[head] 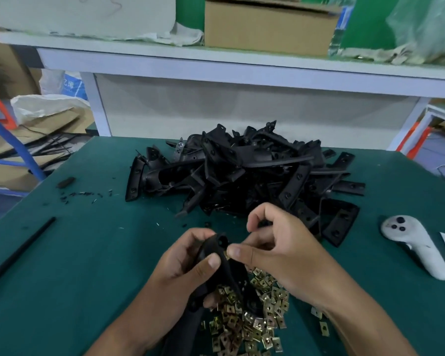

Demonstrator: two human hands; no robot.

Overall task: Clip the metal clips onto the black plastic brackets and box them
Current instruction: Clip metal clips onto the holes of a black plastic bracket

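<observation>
- Your black plastic bracket (222, 268) sits tilted in your left hand (183, 263).
- The loose black brackets (247, 170) lie heaped mid-worktop.
- Brass-coloured metal clips (252, 319) lie scattered under your wrists.

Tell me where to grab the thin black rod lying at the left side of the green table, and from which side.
Take the black rod near its middle, coming from above with the fingers pinching across its width. It lies flat on the green table, long and thin, with bare mat on both sides, so a mid-length grip should keep it balanced. Both the left hand and right hand are busy with a bracket.
</observation>
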